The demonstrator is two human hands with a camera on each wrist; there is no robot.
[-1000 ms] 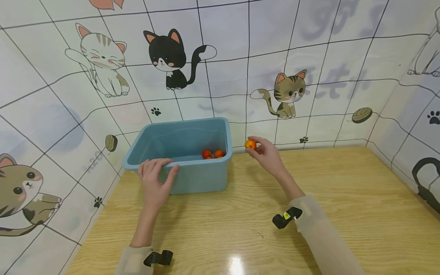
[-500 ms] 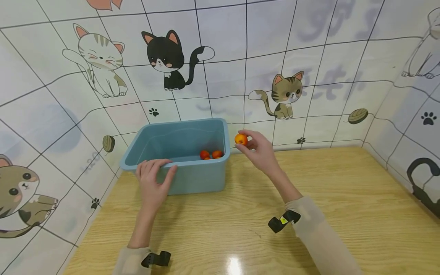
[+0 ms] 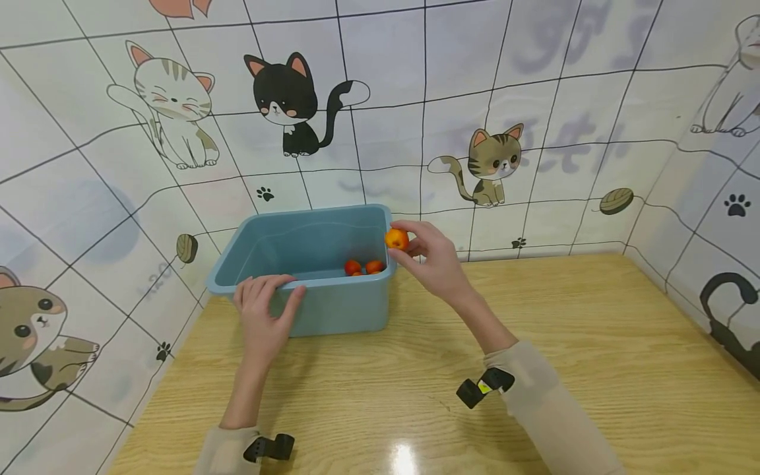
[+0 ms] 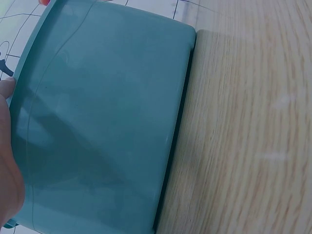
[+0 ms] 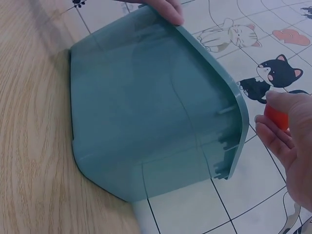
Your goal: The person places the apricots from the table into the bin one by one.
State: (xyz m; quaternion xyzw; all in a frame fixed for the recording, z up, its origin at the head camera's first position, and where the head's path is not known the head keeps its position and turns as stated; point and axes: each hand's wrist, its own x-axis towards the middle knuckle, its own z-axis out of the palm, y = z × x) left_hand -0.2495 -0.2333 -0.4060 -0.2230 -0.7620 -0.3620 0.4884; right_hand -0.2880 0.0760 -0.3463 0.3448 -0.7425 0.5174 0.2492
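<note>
A blue plastic bin (image 3: 338, 307) stands on the table against the back wall. My left hand (image 3: 264, 320) holds its near rim, fingers bent over the edge; in the left wrist view only part of that hand (image 4: 9, 180) shows beside the rim. Between thumb and fingers my right hand (image 3: 436, 260) pinches a small orange-red round fruit (image 3: 396, 239), right at the bin's right rim. The right wrist view has the fruit (image 5: 277, 117) partly covered by the fingers. Several similar red fruits (image 3: 374, 266) lie inside the bin's right end, partly hidden by the near wall.
The wooden table (image 3: 534, 316) extends to the right and in front of the bin. A wall covering (image 3: 392, 132) with cat drawings and grid lines rises behind and on both sides. Black wrist-worn cameras (image 3: 483, 387) sit on both sleeves.
My right hand has moved left with the fruit, from right of the bin up to its right rim. The left hand stays on the near rim; the view shifted slightly.
</note>
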